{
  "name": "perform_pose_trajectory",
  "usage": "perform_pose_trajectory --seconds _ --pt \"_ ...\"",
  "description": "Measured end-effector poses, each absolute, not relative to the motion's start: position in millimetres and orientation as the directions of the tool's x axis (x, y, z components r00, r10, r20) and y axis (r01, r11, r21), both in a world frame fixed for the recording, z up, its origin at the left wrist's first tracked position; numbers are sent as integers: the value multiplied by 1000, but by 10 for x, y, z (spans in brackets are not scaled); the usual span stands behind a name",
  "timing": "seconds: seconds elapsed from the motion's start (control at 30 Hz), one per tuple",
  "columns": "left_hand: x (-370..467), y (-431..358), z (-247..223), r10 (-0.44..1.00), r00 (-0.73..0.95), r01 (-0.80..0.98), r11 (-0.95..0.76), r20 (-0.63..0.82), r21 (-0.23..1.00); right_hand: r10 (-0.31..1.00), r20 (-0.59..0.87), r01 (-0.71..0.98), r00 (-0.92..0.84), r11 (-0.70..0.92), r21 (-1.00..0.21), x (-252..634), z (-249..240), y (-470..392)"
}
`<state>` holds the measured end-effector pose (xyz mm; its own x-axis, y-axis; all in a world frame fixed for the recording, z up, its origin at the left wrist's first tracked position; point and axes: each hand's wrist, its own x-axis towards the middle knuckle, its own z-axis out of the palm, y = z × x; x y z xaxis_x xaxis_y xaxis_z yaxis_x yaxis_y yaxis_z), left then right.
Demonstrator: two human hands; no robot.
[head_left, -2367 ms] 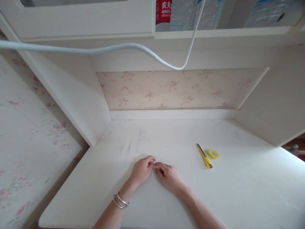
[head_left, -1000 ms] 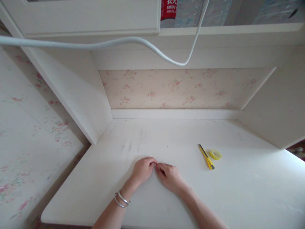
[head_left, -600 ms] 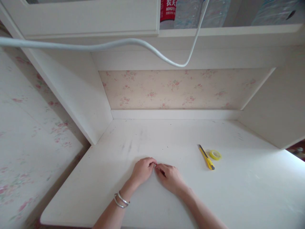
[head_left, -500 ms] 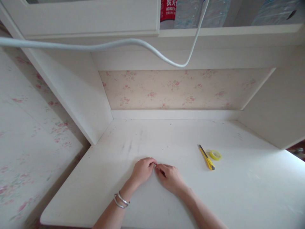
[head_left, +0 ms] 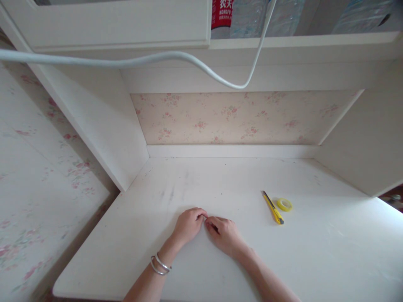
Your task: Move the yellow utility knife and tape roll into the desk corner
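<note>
My left hand [head_left: 189, 224] rests on the white desk [head_left: 141, 235] with its fingers curled in a pinch. Two silver bangles [head_left: 161, 264] circle that wrist. My right hand [head_left: 224, 235] is closed too, and its fingertips meet those of the left. Whatever lies between the fingertips, if anything, is too small to make out. Off to the right of my hands lie a yellow utility knife [head_left: 273, 208] and a roll of yellowish clear tape [head_left: 284, 204], side by side on the desktop.
A white cable [head_left: 176, 56] droops across the upper view, in front of a cabinet holding plastic-wrapped water bottles [head_left: 247, 19]. White side panels [head_left: 103, 121] flank the desk, with flowered wallpaper [head_left: 220, 117] behind it. The desk's rounded corner [head_left: 59, 287] is at the lower left.
</note>
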<state>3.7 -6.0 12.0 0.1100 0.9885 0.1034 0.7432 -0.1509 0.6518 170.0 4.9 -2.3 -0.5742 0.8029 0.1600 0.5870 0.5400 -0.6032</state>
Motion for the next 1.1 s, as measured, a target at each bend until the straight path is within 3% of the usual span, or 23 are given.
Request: perform_pose_trajectory --seconds 0.6,1.1 --pt "14 -46 63 984 129 745 -180 126 643 803 153 588 -576 538 -604 1691 -8 45" --pt "38 -61 123 994 87 760 -108 64 641 804 112 609 -584 524 -595 1694 2 43"
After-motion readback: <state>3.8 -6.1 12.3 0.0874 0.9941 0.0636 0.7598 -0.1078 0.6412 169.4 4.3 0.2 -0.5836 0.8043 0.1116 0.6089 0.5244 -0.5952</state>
